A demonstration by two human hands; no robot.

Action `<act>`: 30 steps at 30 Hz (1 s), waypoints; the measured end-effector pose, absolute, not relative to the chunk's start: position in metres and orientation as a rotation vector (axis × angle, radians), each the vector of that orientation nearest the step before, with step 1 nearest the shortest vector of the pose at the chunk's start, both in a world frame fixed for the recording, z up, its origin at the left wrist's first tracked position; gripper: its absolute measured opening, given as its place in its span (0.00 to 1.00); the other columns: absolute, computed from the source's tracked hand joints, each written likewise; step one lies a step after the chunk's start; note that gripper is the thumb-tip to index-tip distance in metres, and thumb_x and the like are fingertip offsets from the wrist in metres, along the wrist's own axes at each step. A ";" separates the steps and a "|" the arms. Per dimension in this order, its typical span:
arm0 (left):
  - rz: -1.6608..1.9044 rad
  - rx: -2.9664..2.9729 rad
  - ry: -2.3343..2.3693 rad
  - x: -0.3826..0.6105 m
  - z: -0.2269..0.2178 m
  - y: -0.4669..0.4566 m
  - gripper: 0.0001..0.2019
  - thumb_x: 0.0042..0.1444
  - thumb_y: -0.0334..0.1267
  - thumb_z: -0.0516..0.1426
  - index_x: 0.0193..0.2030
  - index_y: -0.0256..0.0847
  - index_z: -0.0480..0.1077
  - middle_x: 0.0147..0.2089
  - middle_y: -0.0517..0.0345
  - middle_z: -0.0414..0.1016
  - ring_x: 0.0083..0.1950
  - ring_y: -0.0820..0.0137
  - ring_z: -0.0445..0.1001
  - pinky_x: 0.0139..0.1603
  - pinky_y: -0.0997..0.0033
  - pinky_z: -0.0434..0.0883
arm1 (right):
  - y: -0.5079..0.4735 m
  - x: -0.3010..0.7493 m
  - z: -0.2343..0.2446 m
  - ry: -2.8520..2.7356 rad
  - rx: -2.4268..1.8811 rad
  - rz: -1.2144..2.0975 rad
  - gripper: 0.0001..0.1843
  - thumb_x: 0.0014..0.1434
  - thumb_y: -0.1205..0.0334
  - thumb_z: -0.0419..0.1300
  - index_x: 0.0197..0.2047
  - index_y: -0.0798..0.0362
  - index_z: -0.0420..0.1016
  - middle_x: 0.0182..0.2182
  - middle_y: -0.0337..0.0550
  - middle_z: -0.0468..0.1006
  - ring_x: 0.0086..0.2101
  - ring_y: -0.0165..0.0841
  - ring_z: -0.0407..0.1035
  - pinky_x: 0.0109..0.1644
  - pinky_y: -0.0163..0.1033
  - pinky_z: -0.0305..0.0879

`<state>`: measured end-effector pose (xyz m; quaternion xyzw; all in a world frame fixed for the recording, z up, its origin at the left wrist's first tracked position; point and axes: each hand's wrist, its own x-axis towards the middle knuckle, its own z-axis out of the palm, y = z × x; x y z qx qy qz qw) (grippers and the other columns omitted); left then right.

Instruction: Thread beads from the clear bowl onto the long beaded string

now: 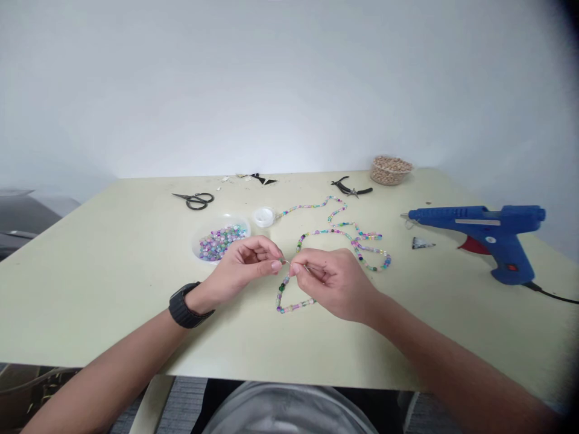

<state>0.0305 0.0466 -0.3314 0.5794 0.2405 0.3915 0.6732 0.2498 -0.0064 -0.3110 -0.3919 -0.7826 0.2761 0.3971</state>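
1. Your bench [90,313] fills most of the view, its pale green top set against a white wall. The largest tool on it, a blue hot glue gun [474,232], lies on its side to your right, with its cord [552,294] running out of view.
2. The multicoloured beaded strand [337,231] lies in loose loops on the bench in front of you, and its nearest loop passes beneath your hands.
3. A shallow white dish [195,248] beyond your left hand holds a heap of mixed pink, blue and green beads [221,242]. At the far edge, a clear tub [382,178] is full of tan beads [392,164]. You cannot tell what the small white pot [264,217] beside the dish holds.
4. Black-handled scissors [193,200] and pliers [350,189] lie well apart along the far side.
5. Your left hand [242,265], with a black watch [184,304] on its wrist, and your right hand [335,283] are close together, neither spread. Each appears to pinch a thin wire [286,262] between thumb and forefinger.
6. The step in hand looks like fine work at the strand's end. The next move calls for a steady pinch so no beads slip off.
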 end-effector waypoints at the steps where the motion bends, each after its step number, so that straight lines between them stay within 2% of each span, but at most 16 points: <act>1: 0.881 1.300 0.541 0.031 -0.331 0.047 0.06 0.54 0.31 0.69 0.38 0.39 0.79 0.33 0.59 0.76 0.33 0.78 0.72 0.37 0.79 0.70 | -0.007 0.250 -0.311 -1.984 -0.988 0.694 0.10 0.64 0.66 0.56 0.32 0.54 0.74 0.17 0.28 0.53 0.19 0.22 0.47 0.24 0.31 0.47; 14: 0.865 1.320 0.520 0.031 -0.331 0.046 0.06 0.54 0.31 0.69 0.38 0.38 0.78 0.31 0.59 0.76 0.32 0.78 0.71 0.35 0.78 0.68 | -0.006 0.250 -0.314 -1.977 -0.999 0.662 0.10 0.65 0.65 0.56 0.32 0.54 0.74 0.17 0.28 0.53 0.18 0.22 0.46 0.24 0.31 0.47; 20: 0.851 1.320 0.503 0.031 -0.330 0.045 0.06 0.55 0.30 0.68 0.38 0.38 0.78 0.33 0.57 0.78 0.33 0.77 0.73 0.36 0.78 0.69 | -0.007 0.250 -0.314 -1.968 -1.014 0.659 0.10 0.65 0.64 0.56 0.32 0.54 0.74 0.16 0.27 0.52 0.18 0.22 0.46 0.24 0.31 0.47; 30: 0.878 1.262 0.523 0.032 -0.329 0.045 0.06 0.54 0.32 0.69 0.38 0.39 0.79 0.31 0.59 0.78 0.32 0.78 0.73 0.37 0.78 0.71 | -0.007 0.250 -0.313 -1.946 -1.021 0.620 0.10 0.65 0.64 0.56 0.31 0.54 0.74 0.16 0.28 0.52 0.18 0.22 0.46 0.23 0.31 0.46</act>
